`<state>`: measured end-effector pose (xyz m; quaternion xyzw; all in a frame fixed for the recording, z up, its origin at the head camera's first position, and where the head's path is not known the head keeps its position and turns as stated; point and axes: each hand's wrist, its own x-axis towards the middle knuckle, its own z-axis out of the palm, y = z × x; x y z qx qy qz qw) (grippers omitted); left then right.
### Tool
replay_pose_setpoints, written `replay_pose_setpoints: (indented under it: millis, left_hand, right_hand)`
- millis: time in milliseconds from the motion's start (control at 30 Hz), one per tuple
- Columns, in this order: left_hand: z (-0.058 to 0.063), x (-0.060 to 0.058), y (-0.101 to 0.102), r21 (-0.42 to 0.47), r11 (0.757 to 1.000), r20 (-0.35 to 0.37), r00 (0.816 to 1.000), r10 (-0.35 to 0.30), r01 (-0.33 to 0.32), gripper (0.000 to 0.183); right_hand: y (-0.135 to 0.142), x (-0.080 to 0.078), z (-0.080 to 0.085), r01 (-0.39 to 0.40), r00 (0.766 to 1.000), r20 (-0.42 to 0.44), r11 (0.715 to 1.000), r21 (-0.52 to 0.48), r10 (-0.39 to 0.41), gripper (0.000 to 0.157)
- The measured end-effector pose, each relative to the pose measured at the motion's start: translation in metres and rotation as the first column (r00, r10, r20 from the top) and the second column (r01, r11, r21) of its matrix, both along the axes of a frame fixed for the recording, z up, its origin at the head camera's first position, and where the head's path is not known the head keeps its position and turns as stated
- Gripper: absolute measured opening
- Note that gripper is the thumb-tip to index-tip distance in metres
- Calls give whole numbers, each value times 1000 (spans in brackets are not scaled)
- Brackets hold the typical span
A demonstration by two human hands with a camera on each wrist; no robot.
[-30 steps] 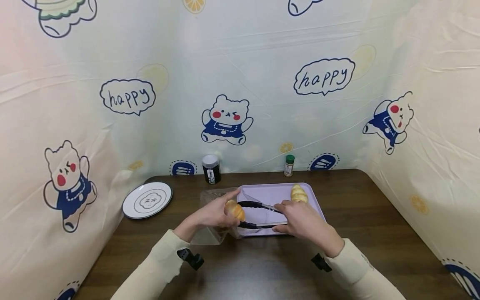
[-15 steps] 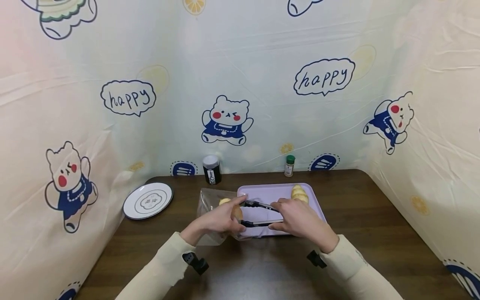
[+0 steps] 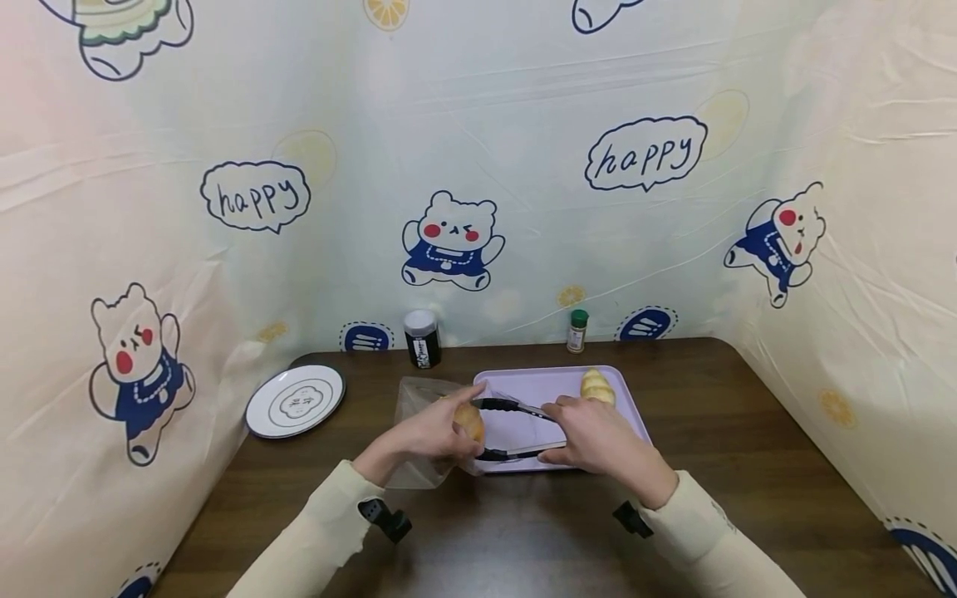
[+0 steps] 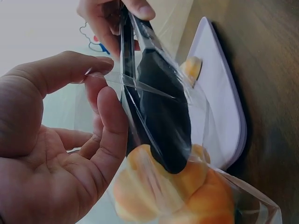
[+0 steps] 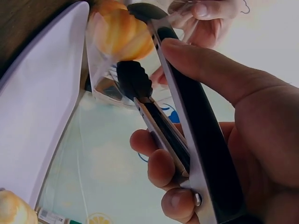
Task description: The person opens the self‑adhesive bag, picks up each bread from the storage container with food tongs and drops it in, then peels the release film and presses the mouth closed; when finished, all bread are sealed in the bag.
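Observation:
In the head view my left hand is at the mouth of a clear plastic bag. Its thumb and finger pinch the film, as the left wrist view shows. Orange-brown bread rolls lie inside the bag, seen through the film. My right hand grips black-tipped metal tongs, which reach into the bag mouth with their arms spread apart. One tong tip overlaps a roll in the left wrist view; whether it presses on it I cannot tell. Part of the bread is hidden by my left hand.
Behind the tongs lies a lilac tray, with a pale ridged bread roll at its right side. A white plate sits at the left. A dark jar and a green-capped shaker stand along the table's back.
My left hand shifted right across the bread, then slightly back left. The tongs moved a little left again after a small shift right; the tray and its roll stayed put.

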<state>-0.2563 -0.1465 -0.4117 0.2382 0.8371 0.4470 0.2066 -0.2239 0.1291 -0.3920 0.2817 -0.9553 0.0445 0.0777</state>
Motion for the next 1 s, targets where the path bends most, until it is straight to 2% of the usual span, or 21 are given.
replay_pose_setpoints:
  millis: [67, 300, 433, 667, 833, 1000]
  left_hand:
    - [-1, -1, 0, -3, 1000, -13, 1000, -2, 2, 99]
    - [-1, -4, -1, -61, 998, -133, 991, 4, -12, 101]
    - [1, -5, -1, -63, 997, -123, 992, 25, -33, 100]
    - [7, -5, -3, -33, 999, -59, 998, 31, -33, 99]
    - [6, -7, -4, -27, 999, -34, 999, 27, -28, 99]
    - [7, -6, -4, -41, 999, -64, 998, -9, 7, 100]
  right_hand:
    - [0, 1, 1, -1, 1000, -8, 1000, 7, 1, 63]
    - [0, 6, 4, 10, 1000, 15, 1000, 24, -11, 65]
    - [0, 10, 6, 13, 1000, 8, 1000, 18, -13, 65]
    - [3, 14, 5, -23, 993, -116, 999, 43, 28, 59]
    - [6, 13, 3, -14, 995, -100, 999, 28, 17, 53]
    - [9, 13, 3, -15, 997, -82, 1000, -5, 15, 53]
